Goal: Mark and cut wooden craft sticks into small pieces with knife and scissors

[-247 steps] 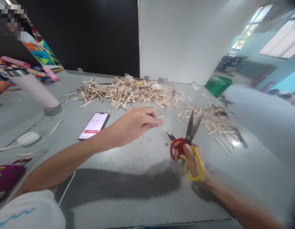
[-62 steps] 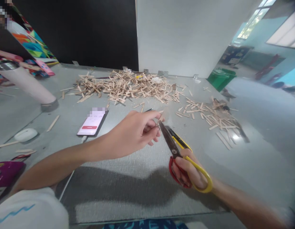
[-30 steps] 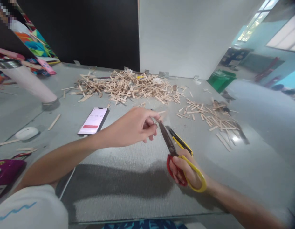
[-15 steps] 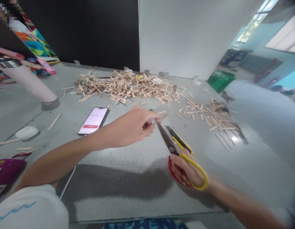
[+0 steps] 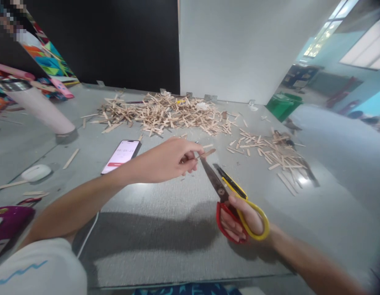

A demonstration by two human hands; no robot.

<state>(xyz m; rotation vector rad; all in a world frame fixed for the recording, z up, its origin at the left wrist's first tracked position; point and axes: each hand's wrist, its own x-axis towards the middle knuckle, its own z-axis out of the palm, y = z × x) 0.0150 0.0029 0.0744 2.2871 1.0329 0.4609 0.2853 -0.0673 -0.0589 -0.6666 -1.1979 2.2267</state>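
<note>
My left hand point(image 5: 174, 159) is closed, pinching a short flat wooden stick point(image 5: 209, 153) between thumb and fingers, its free end pointing right. My right hand point(image 5: 243, 219) is wrapped through the red and yellow handles of a pair of scissors point(image 5: 220, 191). The dark blades point up and left, their tips touching or very near the stick at my left fingertips. Just right of the blades lies a yellow and black utility knife point(image 5: 231, 182) on the table. Part of the stick is hidden by my left fingers.
A heap of wooden sticks point(image 5: 168, 114) spreads along the back, with a smaller scatter point(image 5: 277, 151) on the right. A phone point(image 5: 121, 155) lies left of my forearm. Further left are a white mouse point(image 5: 35, 172), a pale bottle point(image 5: 39, 108) and a purple case point(image 5: 12, 225).
The scissor handles have spread a little further apart in my right hand. My left hand has barely shifted and keeps its pinch on the stick.
</note>
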